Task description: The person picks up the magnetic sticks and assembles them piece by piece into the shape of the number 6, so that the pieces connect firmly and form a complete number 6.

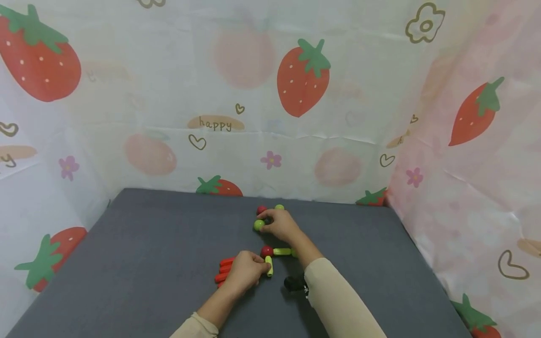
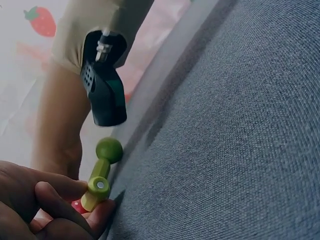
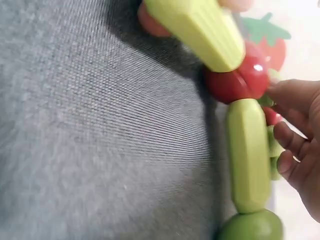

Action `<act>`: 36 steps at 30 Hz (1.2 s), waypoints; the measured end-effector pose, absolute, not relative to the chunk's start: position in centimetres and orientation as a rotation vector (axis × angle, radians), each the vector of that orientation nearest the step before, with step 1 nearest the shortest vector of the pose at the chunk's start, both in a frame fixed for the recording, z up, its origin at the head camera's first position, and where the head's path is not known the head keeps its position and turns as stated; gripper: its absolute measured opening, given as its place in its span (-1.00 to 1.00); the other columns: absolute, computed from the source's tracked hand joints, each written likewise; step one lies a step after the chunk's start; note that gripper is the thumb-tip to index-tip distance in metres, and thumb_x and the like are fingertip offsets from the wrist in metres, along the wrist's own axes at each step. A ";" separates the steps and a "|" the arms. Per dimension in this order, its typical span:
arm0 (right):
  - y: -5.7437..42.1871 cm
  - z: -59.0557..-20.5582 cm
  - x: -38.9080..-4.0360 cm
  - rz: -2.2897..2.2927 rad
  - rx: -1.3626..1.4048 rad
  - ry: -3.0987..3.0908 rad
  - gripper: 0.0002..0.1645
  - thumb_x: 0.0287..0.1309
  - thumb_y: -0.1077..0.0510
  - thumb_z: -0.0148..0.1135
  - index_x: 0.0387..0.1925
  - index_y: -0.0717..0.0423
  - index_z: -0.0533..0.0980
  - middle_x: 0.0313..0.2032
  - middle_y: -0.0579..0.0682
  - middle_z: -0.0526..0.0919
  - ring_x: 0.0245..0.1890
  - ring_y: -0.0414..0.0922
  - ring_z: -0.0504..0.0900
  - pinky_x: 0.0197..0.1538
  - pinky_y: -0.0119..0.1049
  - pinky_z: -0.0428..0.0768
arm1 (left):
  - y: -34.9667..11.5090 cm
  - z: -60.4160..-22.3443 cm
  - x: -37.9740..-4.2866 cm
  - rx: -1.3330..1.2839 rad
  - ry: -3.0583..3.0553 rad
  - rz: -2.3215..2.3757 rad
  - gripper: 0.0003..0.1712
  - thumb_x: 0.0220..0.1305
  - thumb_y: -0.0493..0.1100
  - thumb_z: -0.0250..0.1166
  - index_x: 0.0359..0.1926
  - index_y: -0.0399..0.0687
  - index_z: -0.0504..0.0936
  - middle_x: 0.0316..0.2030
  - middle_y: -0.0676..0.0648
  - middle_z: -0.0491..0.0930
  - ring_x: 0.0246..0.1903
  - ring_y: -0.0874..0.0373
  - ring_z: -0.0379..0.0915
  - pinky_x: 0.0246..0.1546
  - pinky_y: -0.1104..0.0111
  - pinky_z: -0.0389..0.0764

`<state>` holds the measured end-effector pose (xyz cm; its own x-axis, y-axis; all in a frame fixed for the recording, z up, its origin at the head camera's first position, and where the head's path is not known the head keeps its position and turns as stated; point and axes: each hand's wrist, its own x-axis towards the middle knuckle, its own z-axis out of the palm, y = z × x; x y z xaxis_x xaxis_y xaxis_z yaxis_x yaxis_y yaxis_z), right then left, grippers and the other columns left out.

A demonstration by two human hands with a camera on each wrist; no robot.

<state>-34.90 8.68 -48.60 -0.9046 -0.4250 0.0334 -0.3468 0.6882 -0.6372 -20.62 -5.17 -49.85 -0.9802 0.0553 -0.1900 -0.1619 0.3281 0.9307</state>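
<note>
"What meets the red ball (image 3: 237, 82)?"
"A yellow-green rod (image 1: 269, 266), and a second rod (image 3: 248, 155) running right to a green ball (image 3: 252, 228)."
"Farther back?"
"A lime ball (image 1: 258, 226) near another red ball (image 1: 261, 209), contact hard to judge."

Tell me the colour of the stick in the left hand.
The stick is yellow-green, clearest in the right wrist view.

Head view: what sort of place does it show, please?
Perhaps an indoor play or filming corner: strawberry-print sheets screen three sides of a grey tabletop, and coloured rods and balls are on it.
</note>
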 end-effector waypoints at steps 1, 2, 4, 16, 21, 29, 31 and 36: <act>8.8 -48.4 -34.7 -1.032 -0.630 2.776 -0.59 0.20 0.08 0.49 0.10 -0.09 0.68 0.09 -0.09 0.70 0.03 -0.07 0.64 0.04 -0.12 0.62 | -5.2 -49.8 -20.6 -0.094 2.400 1.721 -0.82 0.24 -0.23 0.40 -0.47 -0.22 0.76 -0.84 0.13 0.33 -0.83 0.27 0.23 -0.74 0.43 0.27; 9.0 -48.2 -34.4 -1.053 -0.622 2.776 -0.58 0.20 0.06 0.49 0.10 -0.09 0.68 0.08 -0.10 0.70 0.03 -0.09 0.64 0.03 -0.13 0.63 | -5.2 -49.8 -20.6 -0.094 2.401 1.722 -0.81 0.24 -0.23 0.40 -0.49 -0.22 0.76 -0.84 0.13 0.32 -0.83 0.27 0.22 -0.74 0.43 0.27; 9.4 -47.6 -33.8 -1.097 -0.616 2.771 -0.57 0.21 0.04 0.49 0.11 -0.07 0.67 0.06 -0.11 0.71 -0.03 -0.10 0.64 -0.04 -0.17 0.63 | -5.2 -49.7 -20.5 -0.084 2.411 1.728 -0.80 0.25 -0.23 0.39 -0.49 -0.24 0.75 -0.85 0.12 0.31 -0.83 0.26 0.22 -0.74 0.42 0.27; 12.6 -45.2 -27.3 -1.291 -0.521 2.766 -0.64 0.18 0.00 0.50 0.03 -0.16 0.69 -0.37 -0.11 0.64 -0.42 -0.12 0.52 -0.41 -0.27 0.47 | -5.2 -49.8 -20.7 -0.127 2.435 1.694 -0.85 0.22 -0.20 0.39 -0.43 -0.19 0.79 -0.84 0.11 0.34 -0.82 0.27 0.23 -0.77 0.43 0.25; 13.5 -45.7 -24.3 -1.336 -0.484 2.751 -0.65 0.15 -0.03 0.52 -0.01 -0.17 0.71 -0.39 -0.15 0.65 -0.44 -0.14 0.52 -0.46 -0.31 0.47 | -5.1 -50.0 -20.8 -0.116 2.447 1.714 -0.85 0.15 -0.24 0.37 -0.51 -0.20 0.76 -0.85 0.13 0.30 -0.83 0.28 0.19 -0.79 0.44 0.21; 14.4 -47.5 -21.6 -1.361 -0.449 2.694 -0.66 0.07 0.00 0.58 -0.08 -0.10 0.73 -0.32 -0.19 0.70 -0.38 -0.18 0.55 -0.41 -0.36 0.50 | -5.0 -50.2 -20.9 -0.108 2.461 1.727 -0.86 0.09 -0.31 0.29 -0.52 -0.16 0.76 -0.84 0.13 0.30 -0.83 0.27 0.19 -0.79 0.45 0.19; 14.5 -47.9 -21.2 -1.353 -0.447 2.694 -0.66 0.05 0.01 0.59 -0.10 -0.08 0.74 -0.40 -0.17 0.66 -0.43 -0.18 0.52 -0.47 -0.36 0.46 | -5.0 -50.1 -20.9 -0.118 2.456 1.719 -0.86 0.11 -0.29 0.29 -0.50 -0.16 0.76 -0.83 0.13 0.31 -0.83 0.27 0.20 -0.79 0.45 0.21; 14.8 -49.2 -20.6 -1.370 -0.425 2.652 -0.66 0.01 0.02 0.62 -0.14 -0.08 0.74 -0.43 -0.16 0.66 -0.47 -0.19 0.50 -0.49 -0.35 0.44 | -4.9 -50.0 -20.9 -0.152 2.431 1.683 -0.88 0.19 -0.23 0.34 -0.43 -0.14 0.77 -0.81 0.11 0.35 -0.81 0.28 0.23 -0.78 0.45 0.25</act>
<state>-20.57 14.81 -49.22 -0.9524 -0.3045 0.0160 -0.1893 0.5493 -0.8139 -20.94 -4.86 -49.95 -0.9785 0.0187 -0.2054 -0.1856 0.3540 0.9166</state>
